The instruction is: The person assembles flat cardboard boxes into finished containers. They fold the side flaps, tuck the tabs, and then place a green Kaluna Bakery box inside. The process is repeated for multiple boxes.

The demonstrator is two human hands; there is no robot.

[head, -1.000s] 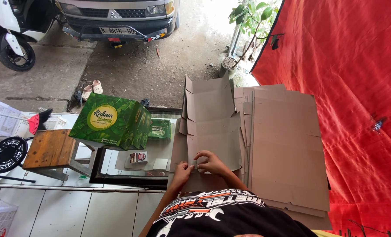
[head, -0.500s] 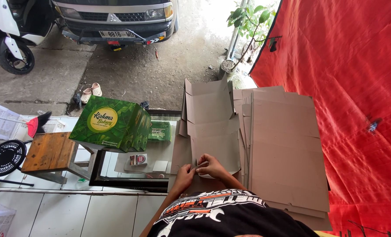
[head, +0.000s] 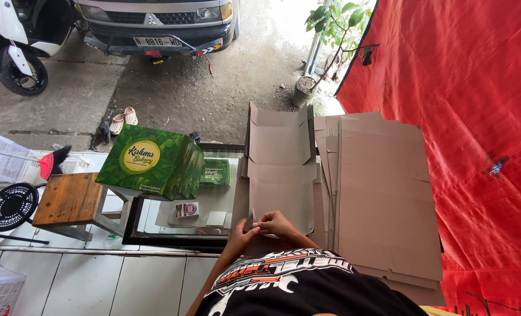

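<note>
A flat, unfolded brown cardboard box blank (head: 278, 164) lies in front of me, plain side up. My left hand (head: 241, 232) and my right hand (head: 274, 223) meet at its near edge, both pinching the same small flap there. The fingers of the two hands touch each other. To the right lies a stack of more flat brown blanks (head: 383, 199). My black printed shirt (head: 295, 287) hides my forearms and the blank's nearest part.
A stack of green printed box blanks (head: 152, 161) rests on a glass-topped case (head: 155, 225). A wooden stool (head: 67, 202) and a black round stool (head: 9, 205) stand left. Red tarpaulin (head: 477, 117) hangs right. A car (head: 155, 23), a scooter (head: 15, 41) and a potted plant (head: 307, 88) stand beyond.
My hands have stayed at the blank's near edge, with the fingers shifting slightly closer together. The view has barely moved.
</note>
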